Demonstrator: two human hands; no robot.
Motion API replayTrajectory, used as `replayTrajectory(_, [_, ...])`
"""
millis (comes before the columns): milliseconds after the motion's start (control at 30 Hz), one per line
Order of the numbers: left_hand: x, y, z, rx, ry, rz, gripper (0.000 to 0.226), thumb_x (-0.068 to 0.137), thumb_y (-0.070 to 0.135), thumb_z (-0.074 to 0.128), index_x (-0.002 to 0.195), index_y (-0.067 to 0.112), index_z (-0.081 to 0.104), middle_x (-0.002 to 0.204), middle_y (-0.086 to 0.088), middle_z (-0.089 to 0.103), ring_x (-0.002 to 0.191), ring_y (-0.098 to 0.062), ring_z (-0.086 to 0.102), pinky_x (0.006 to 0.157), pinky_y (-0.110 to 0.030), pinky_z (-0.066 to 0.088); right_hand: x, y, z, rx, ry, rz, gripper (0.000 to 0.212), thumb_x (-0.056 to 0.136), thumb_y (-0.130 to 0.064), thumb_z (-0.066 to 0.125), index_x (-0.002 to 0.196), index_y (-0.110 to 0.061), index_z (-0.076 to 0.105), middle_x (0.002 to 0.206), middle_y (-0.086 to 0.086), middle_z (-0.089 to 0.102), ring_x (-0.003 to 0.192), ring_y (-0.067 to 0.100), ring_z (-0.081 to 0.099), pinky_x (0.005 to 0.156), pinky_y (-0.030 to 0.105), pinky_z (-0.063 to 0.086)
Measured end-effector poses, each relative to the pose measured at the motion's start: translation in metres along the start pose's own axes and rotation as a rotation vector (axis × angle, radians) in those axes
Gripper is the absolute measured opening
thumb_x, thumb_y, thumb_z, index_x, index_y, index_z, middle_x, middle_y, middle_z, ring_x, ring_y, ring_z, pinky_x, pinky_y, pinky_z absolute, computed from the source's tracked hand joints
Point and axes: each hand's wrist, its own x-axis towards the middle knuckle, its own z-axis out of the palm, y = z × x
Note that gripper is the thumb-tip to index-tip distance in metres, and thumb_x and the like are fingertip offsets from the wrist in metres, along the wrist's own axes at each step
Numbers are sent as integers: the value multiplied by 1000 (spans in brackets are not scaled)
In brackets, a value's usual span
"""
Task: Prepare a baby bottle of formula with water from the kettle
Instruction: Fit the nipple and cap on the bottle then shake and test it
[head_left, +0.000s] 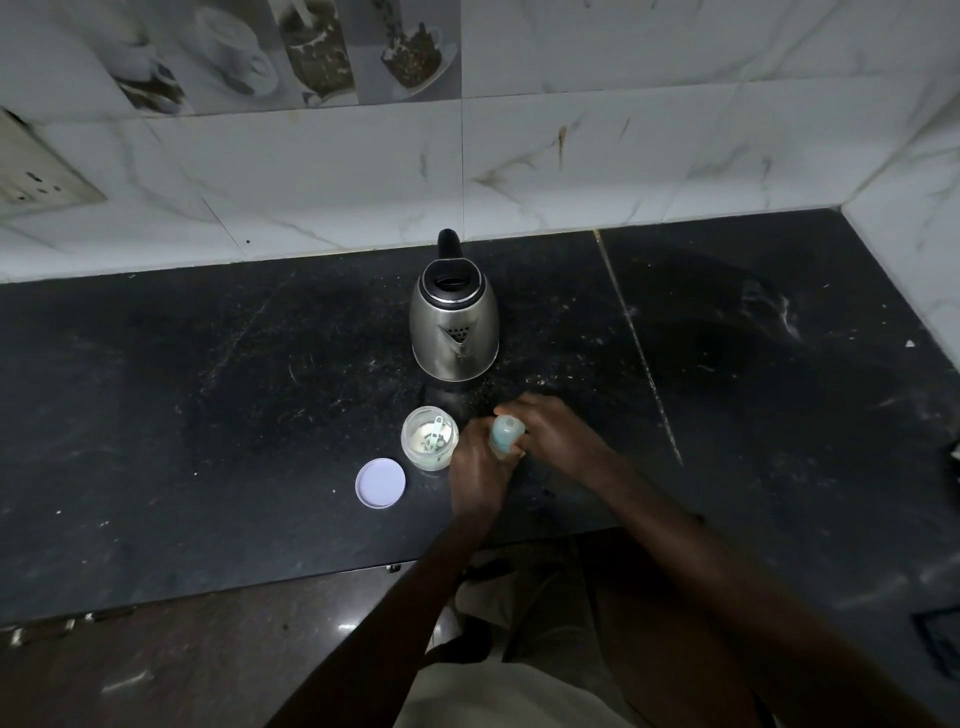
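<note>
A steel kettle (454, 325) with a black handle stands on the dark counter (208, 415), its spout facing me. In front of it both hands meet on a pale blue baby bottle (505, 432). My left hand (475, 470) grips the bottle's body from below. My right hand (550, 431) curls round its top. An open jar of white formula powder (429, 438) with a scoop inside stands just left of my left hand. Its round pale lid (380, 482) lies flat on the counter, left of and nearer than the jar.
A tiled wall (519, 171) rises behind the kettle, and a side wall (924, 249) closes the counter's right end. A wall socket (36, 171) sits at the far left. The counter's front edge (311, 577) runs below my forearms.
</note>
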Motion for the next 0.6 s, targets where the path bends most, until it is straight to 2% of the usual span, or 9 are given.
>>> replayTrajectory(133, [-1, 1, 1, -3, 1, 17, 43, 83, 33, 83, 119, 21, 62, 111, 1, 71, 99, -17, 69, 83, -38, 55, -5, 2, 8, 12, 56, 21, 58, 77, 5, 78, 133, -3, 68, 123, 19, 70, 109, 32, 70, 98, 40, 56])
replayTrajectory(233, [-3, 4, -1, 1, -10, -4, 43, 83, 33, 82, 120, 24, 61, 112, 3, 70, 100, -16, 68, 84, -38, 55, -8, 1, 10, 26, 98, 56, 57, 76, 5, 77, 132, -3, 68, 118, 19, 71, 104, 33, 72, 94, 42, 58])
replayTrajectory(300, [-3, 6, -1, 25, -8, -10, 43, 84, 34, 81, 120, 25, 61, 112, 3, 70, 101, -17, 68, 85, -40, 56, -11, -5, 11, -22, 110, 94, 59, 77, -2, 80, 135, -6, 66, 119, 18, 70, 104, 34, 71, 91, 44, 58])
replayTrajectory(367, [-4, 4, -1, 29, -16, 1, 41, 85, 36, 80, 119, 24, 60, 112, 3, 70, 100, -17, 68, 85, -43, 56, -18, -16, 15, -116, 91, 167, 63, 83, -18, 81, 142, -14, 60, 128, 12, 66, 109, 33, 69, 89, 44, 58])
replayTrajectory(467, [-4, 8, 0, 46, 0, 35, 39, 85, 32, 81, 116, 21, 61, 110, 0, 70, 99, -20, 68, 85, -45, 55, -22, -21, 9, -341, 48, 207, 64, 91, -35, 72, 150, -26, 48, 140, 1, 59, 117, 28, 67, 88, 42, 56])
replayTrajectory(533, [-3, 5, 2, 68, 9, 27, 41, 83, 31, 83, 116, 18, 62, 110, -1, 70, 100, -22, 69, 85, -47, 55, -24, -20, 2, -284, -1, 161, 66, 93, -28, 70, 154, -29, 44, 151, 0, 50, 128, 25, 60, 95, 43, 55])
replayTrajectory(600, [-3, 6, 2, 82, -11, 5, 45, 83, 37, 81, 118, 17, 61, 112, -3, 70, 101, -22, 69, 87, -47, 55, -26, -20, -4, -221, -33, 68, 65, 93, -17, 68, 153, -30, 48, 156, 2, 45, 133, 24, 56, 101, 44, 53])
